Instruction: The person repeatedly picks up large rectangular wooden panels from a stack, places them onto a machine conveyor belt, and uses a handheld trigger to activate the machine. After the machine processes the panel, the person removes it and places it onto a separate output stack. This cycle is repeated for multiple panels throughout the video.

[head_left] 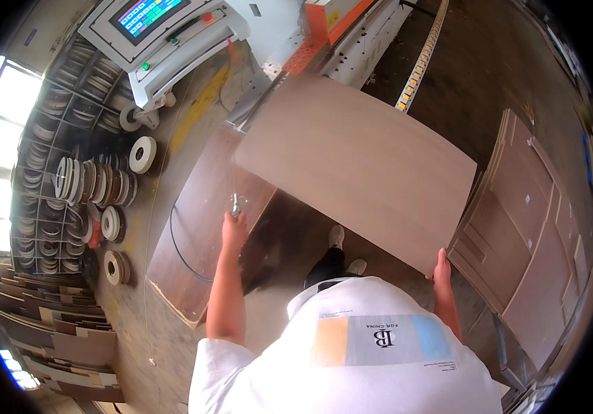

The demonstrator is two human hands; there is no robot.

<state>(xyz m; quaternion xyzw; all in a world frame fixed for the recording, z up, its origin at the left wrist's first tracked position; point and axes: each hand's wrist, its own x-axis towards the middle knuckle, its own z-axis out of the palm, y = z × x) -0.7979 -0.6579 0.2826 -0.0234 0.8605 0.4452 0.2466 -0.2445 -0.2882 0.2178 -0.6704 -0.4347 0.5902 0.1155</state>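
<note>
A large light-brown wood panel (358, 152) lies at an angle in front of me, its far left end against the machine. My right hand (439, 270) grips the panel's near right corner, thumb up along the edge. On the left, my left hand (234, 228) is closed around a small air gun (236, 203) with a metallic tip pointing away from me. It is held above a dark brown tabletop (203, 207). A thin dark hose (178, 241) curves over that top towards my left forearm. Part of the air gun's body is hidden in my fingers.
The machine (341, 31) with an orange cover stands ahead, its control screen (148, 17) at upper left. A roller rail (421, 65) extends beyond the panel. Stacked boards (531, 228) stand at right. Edging rolls (93, 181) and board offcuts (62, 331) fill the left side.
</note>
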